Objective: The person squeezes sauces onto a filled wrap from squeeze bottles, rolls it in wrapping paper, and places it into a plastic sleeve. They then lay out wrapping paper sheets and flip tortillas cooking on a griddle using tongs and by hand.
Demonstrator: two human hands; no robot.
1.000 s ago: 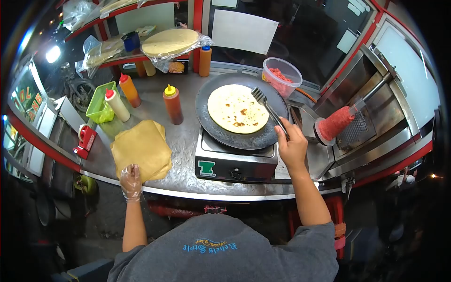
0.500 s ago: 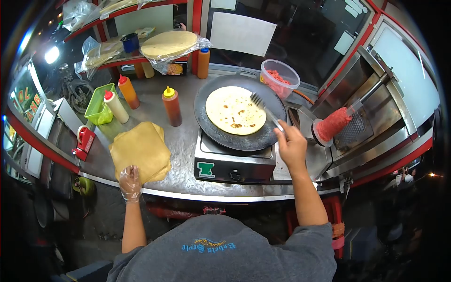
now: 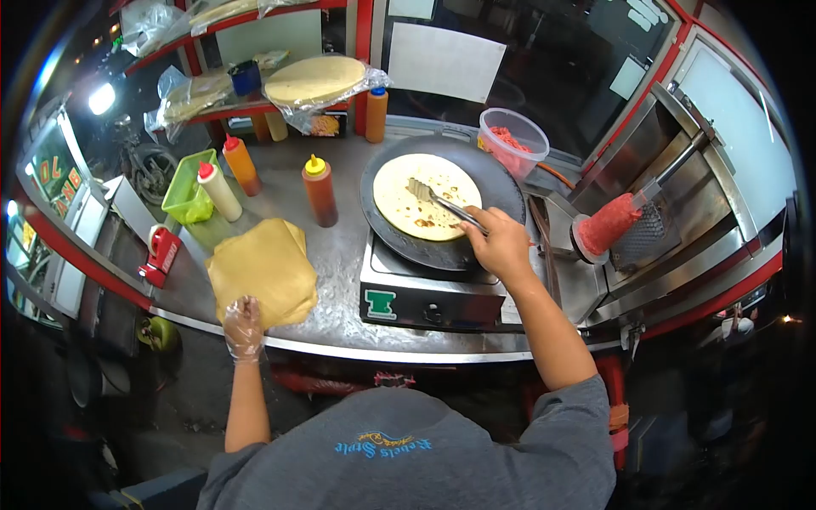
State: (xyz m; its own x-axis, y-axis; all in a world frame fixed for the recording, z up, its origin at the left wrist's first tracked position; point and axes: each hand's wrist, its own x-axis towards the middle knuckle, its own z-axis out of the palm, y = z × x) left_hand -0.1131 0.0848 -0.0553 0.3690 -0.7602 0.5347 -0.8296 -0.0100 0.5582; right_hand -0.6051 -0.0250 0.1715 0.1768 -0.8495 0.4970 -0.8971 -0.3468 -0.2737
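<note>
My right hand is closed around the handle of a metal utensil with a slotted, fork-like head. That head rests on a round, brown-spotted flatbread, which lies on a black griddle pan. The pan sits on a steel stove. In a clear plastic glove, my left hand lies at the near edge of a stack of brown paper sheets. Its fingers are curled together, and whether they pinch a sheet is hidden.
Sauce bottles and a green basket stand behind the paper. A plastic tub of red shreds is behind the pan. Right of it, red meat on a spit leans in a steel roaster. Flatbreads lie on a shelf.
My right hand has moved left and the utensil's head has slid from the flatbread's right edge toward its middle. My left hand stays by the paper. The whole view has shifted slightly.
</note>
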